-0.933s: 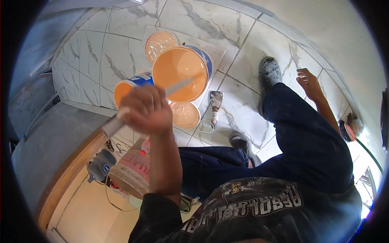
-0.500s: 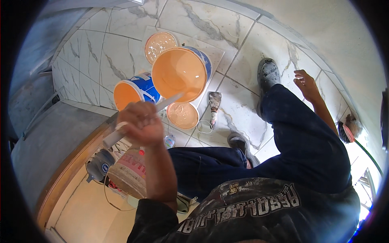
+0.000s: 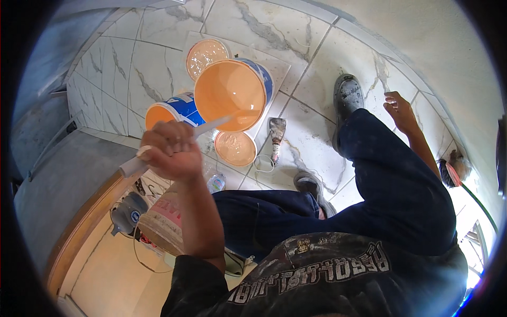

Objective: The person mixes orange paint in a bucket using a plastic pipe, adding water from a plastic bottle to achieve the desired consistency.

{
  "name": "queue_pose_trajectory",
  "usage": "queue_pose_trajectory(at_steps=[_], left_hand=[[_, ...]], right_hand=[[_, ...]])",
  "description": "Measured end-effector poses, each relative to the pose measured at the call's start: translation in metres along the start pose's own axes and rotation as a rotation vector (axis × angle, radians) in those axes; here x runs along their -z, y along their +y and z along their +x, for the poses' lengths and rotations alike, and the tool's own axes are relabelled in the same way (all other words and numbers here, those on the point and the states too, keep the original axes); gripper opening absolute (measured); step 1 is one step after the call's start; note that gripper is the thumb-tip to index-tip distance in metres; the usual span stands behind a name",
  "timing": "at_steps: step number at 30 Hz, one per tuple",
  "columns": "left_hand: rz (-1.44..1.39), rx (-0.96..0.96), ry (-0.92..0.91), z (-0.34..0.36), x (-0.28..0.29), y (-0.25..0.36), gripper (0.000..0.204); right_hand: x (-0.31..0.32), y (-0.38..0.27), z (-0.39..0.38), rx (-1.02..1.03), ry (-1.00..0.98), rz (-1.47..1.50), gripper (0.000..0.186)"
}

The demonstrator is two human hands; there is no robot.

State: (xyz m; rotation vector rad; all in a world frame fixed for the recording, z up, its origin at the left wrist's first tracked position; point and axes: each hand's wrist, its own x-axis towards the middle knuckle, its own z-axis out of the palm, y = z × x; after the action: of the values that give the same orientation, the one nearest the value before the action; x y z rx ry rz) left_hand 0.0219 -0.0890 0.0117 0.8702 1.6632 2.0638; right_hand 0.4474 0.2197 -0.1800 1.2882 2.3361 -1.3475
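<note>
My left hand [image 3: 171, 153] is closed round a pale grey-white pipe-like stick [image 3: 214, 126]. The stick slants up to the right, its far end at the mouth of a large bucket [image 3: 224, 87] with an orange-peach inside and a blue-and-white outer wall. Wet highlights gleam in the bucket. How deep the tip goes I cannot tell. Beyond my left hand lies a smaller blue bucket [image 3: 160, 112], partly hidden by the hand. My right hand [image 3: 400, 111] hangs away at the right, fingers loosely apart, holding nothing, near the wall.
Two lids [image 3: 207, 57] coated in peach paste flank the big bucket, one behind and one in front. A paint-crusted scraper [image 3: 276, 138] lies on the marbled tile floor. A stained container [image 3: 161, 224] and a dark jug [image 3: 128, 214] stand at the lower left. A brush [image 3: 451, 174] is at the right.
My left hand has shifted a little to the left, with the stick in its grip. My right hand stays about where it was. The whole view has moved slightly.
</note>
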Motion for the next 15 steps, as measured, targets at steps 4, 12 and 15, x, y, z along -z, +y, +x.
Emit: queue_pose_trajectory(at_steps=[4, 12, 15], left_hand=[[-0.103, -0.056, -0.01, 0.031, -0.034, -0.017, 0.046], [0.195, 0.043, 0.132, 0.009, 0.009, 0.002, 0.05], [0.092, 0.079, 0.02, -0.004, -0.013, 0.003, 0.048]], right_hand=[[-0.001, 0.002, 0.0, 0.009, 0.017, 0.016, 0.035], [-0.002, -0.002, 0.001, 0.016, 0.002, -0.002, 0.034], [-0.003, 0.0, 0.003, 0.035, 0.007, -0.007, 0.034]])
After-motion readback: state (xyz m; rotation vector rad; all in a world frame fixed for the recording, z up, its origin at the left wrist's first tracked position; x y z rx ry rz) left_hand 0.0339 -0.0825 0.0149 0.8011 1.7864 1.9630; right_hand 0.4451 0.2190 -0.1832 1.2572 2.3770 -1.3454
